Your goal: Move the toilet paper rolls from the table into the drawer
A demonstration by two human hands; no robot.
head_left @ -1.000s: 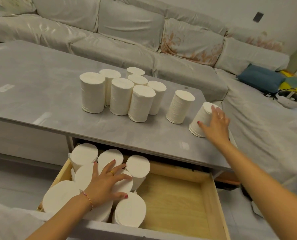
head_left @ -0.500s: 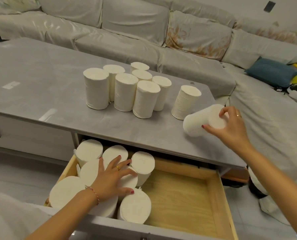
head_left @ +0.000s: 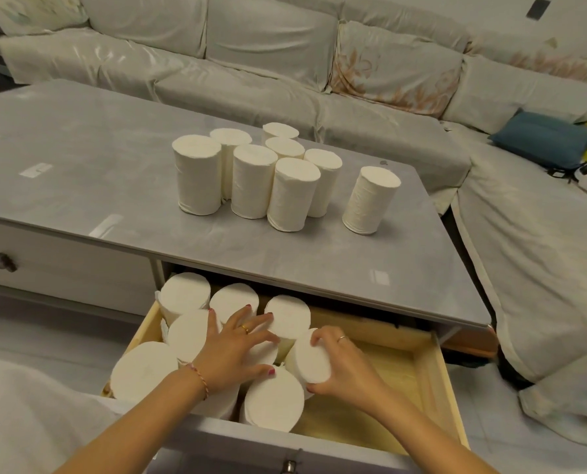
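A toilet paper roll is clasped by the right hand, fingers curled round it, tilted inside the open wooden drawer just beside the rolls already packed along the drawer's left side. The left hand is laid flat, fingers spread, on those packed rolls. Eight rolls are left upright on the grey table: seven clustered mid-table, one nearer the right edge.
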